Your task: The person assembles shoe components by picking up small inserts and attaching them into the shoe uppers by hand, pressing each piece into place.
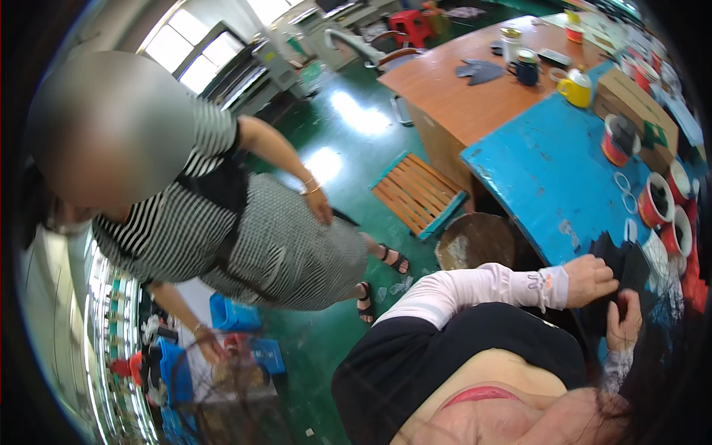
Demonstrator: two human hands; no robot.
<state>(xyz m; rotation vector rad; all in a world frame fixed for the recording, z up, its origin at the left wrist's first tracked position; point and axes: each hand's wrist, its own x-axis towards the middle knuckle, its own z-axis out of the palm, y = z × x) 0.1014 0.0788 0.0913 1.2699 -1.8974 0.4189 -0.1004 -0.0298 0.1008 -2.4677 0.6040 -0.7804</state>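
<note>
At the right, over the near end of the blue table, both my hands are on dark cloth. My left hand, in a pale pink sleeve, has its fingers curled at the edge of a black cloth piece. Just below it, my right hand closes on the same dark material, its fingers bent and partly hidden. The exact kind of cloth item does not show. Beside the cloth lie a whitish piece and several red-and-white tubs.
Across the table stand a cardboard box, a yellow mug and a dark mug. A grey glove lies on the brown desk. A slatted wooden pallet and a round bin are below. Another person stands left, near blue bins.
</note>
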